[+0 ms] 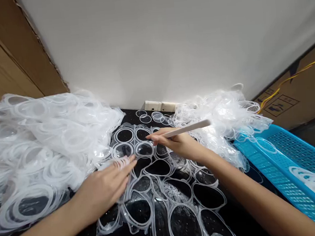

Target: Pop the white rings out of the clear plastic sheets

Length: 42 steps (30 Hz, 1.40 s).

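A translucent sheet with many white ring outlines (168, 198) lies on the black surface. My left hand (104, 185) rests on its left part, fingers stretched out. Several thin white strips or rings (121, 162) show at those fingers; whether they are looped round them I cannot tell. My right hand (181, 143) grips a flat white stick (193, 127) like a pen, its broad end pointing up to the right. Its fingertips are close over the rings at the sheet's far end, and the stick's working tip is hidden by the fingers.
Left is a large pile of ringed sheets (62, 130); right is a tangled heap of clear film (212, 118). Loose thin rings (157, 116) lie at the back near a white socket strip (160, 106). A blue basket (278, 173) holds white pieces. Cardboard (5, 47) and a wall flank the area.
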Available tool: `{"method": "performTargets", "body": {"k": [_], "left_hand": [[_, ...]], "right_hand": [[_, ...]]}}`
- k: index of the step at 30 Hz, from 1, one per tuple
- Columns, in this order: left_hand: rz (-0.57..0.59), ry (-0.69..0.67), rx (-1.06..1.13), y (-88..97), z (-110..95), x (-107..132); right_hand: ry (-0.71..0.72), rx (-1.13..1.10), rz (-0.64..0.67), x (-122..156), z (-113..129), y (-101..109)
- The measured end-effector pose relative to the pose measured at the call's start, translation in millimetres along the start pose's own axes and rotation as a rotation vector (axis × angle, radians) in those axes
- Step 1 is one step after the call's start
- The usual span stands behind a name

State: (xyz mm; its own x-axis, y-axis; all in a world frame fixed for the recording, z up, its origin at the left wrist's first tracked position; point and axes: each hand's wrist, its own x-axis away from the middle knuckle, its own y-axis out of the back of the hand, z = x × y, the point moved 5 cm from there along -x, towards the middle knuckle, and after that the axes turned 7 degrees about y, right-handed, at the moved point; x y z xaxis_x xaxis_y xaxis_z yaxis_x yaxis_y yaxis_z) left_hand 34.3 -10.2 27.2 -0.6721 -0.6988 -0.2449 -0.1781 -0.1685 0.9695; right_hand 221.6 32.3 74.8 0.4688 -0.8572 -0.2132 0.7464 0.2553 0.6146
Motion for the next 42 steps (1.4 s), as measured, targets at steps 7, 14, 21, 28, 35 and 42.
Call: {"method": "performTargets", "body": {"k": [7, 14, 21, 28, 35, 42], "left_hand": [[0.080, 0.055, -0.204, -16.4, -14.0, 11.2], [0.177, 0.105, -0.165, -21.0, -12.2, 13.9], [0.161, 0.139, -0.147, -22.0, -12.1, 14.4], [0.244, 0.119, -0.112, -25.1, -10.3, 11.1], [0.335, 0.148, -0.083, -24.5, -9.9, 5.4], [0.225, 0.129, -0.100, -25.0, -9.6, 10.7]], "right_hand": [[0.064, -0.126, 0.375, -44.5, -11.2, -58.7], [0.124, -0.114, 0.467, -51.3, -18.7, -67.7], [0.188, -0.096, 0.484, -53.6, -14.9, -67.8], [0.291, 0.046, 0.470, -49.4, -9.1, -67.1], [0.619, 0.420, 0.378, -34.1, -5.6, -85.4], [0.297, 0.365, -0.142, -72.9, -29.1, -30.1]]}}
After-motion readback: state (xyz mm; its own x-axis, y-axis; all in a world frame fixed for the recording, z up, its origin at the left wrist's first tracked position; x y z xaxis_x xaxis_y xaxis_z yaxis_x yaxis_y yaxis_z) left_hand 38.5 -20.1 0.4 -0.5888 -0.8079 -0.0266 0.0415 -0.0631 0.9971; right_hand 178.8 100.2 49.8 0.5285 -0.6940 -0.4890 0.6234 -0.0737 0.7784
